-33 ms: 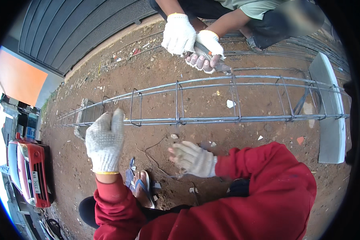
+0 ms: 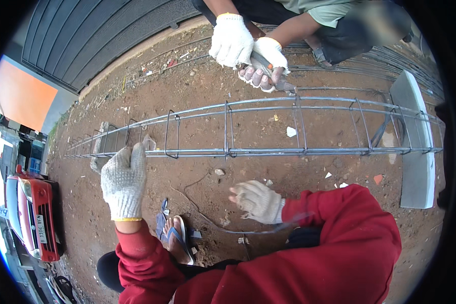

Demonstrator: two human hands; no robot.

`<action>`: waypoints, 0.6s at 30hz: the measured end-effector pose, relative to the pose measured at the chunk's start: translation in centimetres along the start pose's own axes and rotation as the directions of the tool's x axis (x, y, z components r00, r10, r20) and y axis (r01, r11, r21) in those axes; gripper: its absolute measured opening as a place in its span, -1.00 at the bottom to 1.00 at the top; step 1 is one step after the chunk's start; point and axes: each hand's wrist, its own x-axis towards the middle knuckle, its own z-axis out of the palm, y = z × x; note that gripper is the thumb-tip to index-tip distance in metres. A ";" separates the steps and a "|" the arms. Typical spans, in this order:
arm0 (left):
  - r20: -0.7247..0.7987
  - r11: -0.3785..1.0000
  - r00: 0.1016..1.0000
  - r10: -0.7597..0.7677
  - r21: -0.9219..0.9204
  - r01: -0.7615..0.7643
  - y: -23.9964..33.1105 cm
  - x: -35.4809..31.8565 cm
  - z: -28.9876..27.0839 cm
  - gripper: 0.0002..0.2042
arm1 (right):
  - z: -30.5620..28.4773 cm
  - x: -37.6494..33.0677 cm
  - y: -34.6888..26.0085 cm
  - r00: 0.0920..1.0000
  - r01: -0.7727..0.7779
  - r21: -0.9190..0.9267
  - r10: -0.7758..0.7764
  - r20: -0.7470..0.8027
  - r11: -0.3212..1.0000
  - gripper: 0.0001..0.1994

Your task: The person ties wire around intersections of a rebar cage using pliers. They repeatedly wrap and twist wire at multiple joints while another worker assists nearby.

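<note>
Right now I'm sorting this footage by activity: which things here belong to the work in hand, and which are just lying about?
In the work:
- rebar cage, long, lying on the dirt
- left hand, gloved, raised beside the cage
- right hand, gloved, over loose wire
- co-worker's gloved hands with pliers at the cage's far bar

Lying about:
- red car
- grey slab
- small stones

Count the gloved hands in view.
4: the wearer's left hand raised near the steel rebar cage, right hand below it; a co-worker's two gloved hands at the far side.
</note>
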 end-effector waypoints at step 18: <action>0.787 0.744 -0.104 0.608 -0.519 0.420 -4.7 -7.7 23.6 -0.62 | 4.1 -6.4 -0.3 -0.277 -0.527 -0.778 0.796 0.538 0.342 -0.41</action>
